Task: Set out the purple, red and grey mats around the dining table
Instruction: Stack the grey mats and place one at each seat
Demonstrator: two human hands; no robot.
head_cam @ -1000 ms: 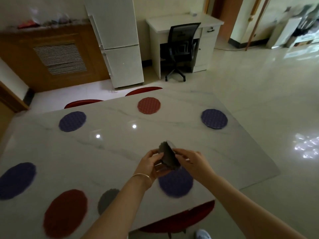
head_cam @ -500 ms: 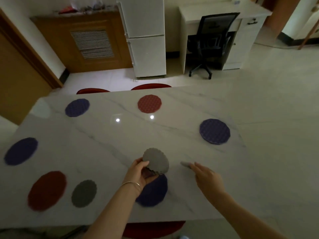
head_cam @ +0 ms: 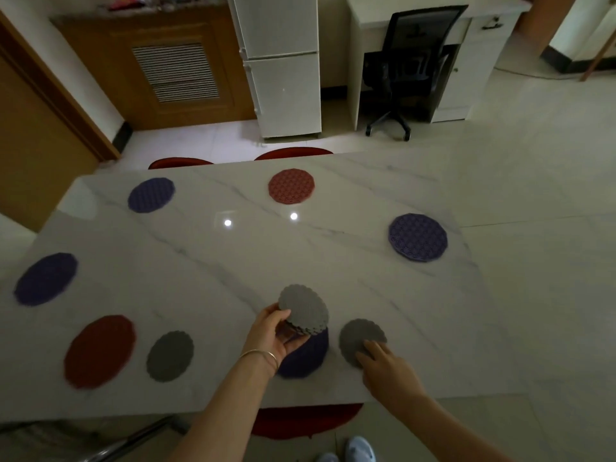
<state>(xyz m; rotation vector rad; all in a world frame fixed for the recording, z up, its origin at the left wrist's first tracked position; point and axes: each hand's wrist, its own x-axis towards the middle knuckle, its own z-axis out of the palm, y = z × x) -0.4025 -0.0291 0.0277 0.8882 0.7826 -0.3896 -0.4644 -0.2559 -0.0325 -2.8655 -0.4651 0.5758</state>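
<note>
The fingers (head_cam: 373, 349) of the right hand (head_cam: 386, 365) lie flat and loosely together on a grey mat (head_cam: 360, 336) that rests on the marble table (head_cam: 300, 255) near its front edge, pressing its near side. The left hand (head_cam: 273, 335), a thin bangle (head_cam: 261, 355) at the wrist, pinches a small stack of grey mats (head_cam: 304, 310) between thumb and curled fingers, holding it tilted above a purple mat (head_cam: 308, 356) that lies just left of the grey one; how many mats are in the stack is hard to tell. Further left along the near side sit another grey mat (head_cam: 170, 356) and a dark red mat (head_cam: 100, 351). Purple mats lie at the left end (head_cam: 46, 279), the far left (head_cam: 151, 195) and the right end (head_cam: 417, 237), and a red mat (head_cam: 291, 186) lies at the far side. Red chairs (head_cam: 293, 152) show beyond the table.
</note>
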